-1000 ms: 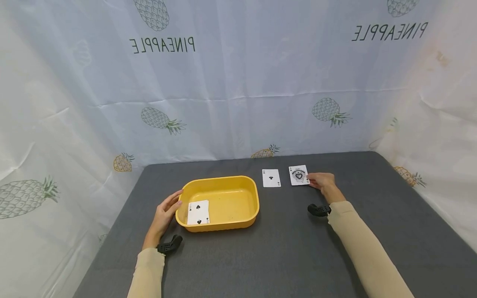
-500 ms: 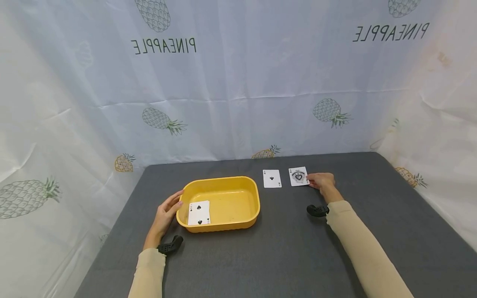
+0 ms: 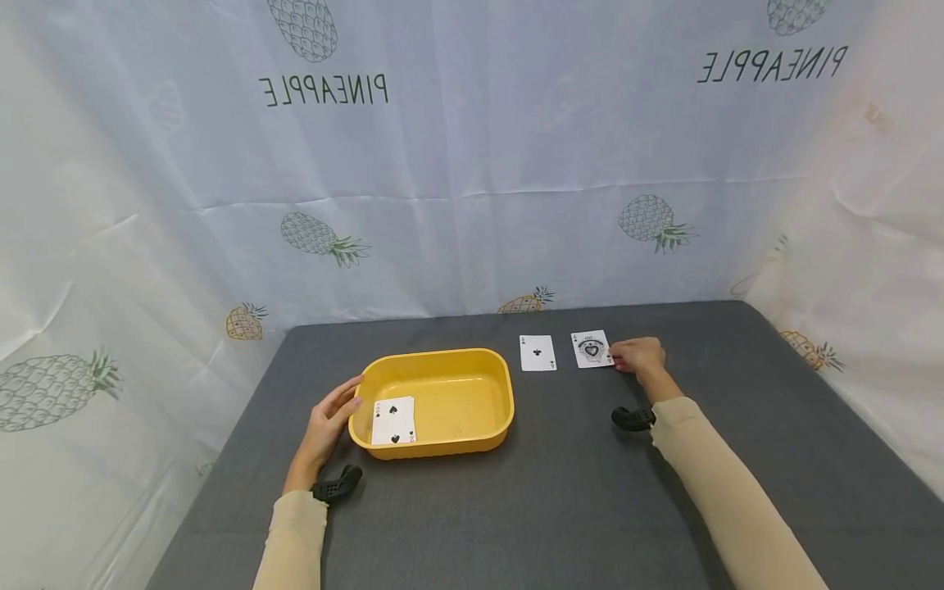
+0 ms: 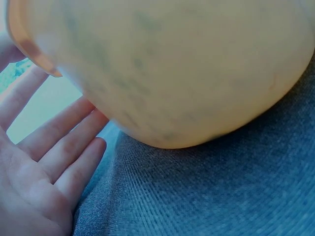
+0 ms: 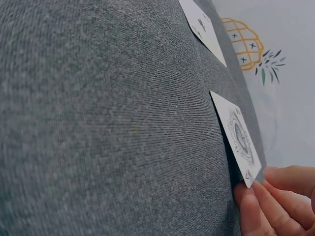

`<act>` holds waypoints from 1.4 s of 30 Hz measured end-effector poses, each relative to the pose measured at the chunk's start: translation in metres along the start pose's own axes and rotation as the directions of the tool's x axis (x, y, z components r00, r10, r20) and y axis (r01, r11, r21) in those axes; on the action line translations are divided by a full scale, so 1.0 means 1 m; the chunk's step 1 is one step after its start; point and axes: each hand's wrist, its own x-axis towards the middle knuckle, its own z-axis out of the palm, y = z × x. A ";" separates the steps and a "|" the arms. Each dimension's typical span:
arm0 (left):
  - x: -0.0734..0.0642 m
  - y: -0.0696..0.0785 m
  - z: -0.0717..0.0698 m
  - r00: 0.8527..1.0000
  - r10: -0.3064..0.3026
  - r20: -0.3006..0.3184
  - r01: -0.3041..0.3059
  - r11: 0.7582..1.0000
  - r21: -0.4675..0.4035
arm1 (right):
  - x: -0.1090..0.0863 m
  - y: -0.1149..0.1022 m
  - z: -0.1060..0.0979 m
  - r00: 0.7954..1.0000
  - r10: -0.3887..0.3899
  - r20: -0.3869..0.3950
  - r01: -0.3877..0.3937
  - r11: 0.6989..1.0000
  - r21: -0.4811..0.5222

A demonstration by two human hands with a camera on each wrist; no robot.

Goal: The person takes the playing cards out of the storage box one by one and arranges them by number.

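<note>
Right hand [image 3: 638, 358]: fingertips were at the near right corner of the ornate card [image 3: 591, 350]; whether they pinched it could not be told. The ornate card: lay face up on the desk [image 3: 516, 508], immediately left of that hand, long axis running roughly away from the person, near edge seemingly a little raised. One club card [image 3: 537, 352]: lay farther left, apart. One tray [image 3: 457, 401], yellow: stood left of both, spade card [image 3: 393, 422] in its near left corner. Left hand [image 3: 327, 418]: straight fingers touched the tray's left end, much the farther from the ornate card.
</note>
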 end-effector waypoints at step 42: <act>0.000 0.003 0.001 0.999 -0.032 -0.005 0.032 0.999 0.014 | -0.074 -0.021 0.049 0.911 -0.095 0.402 -0.001 0.972 0.233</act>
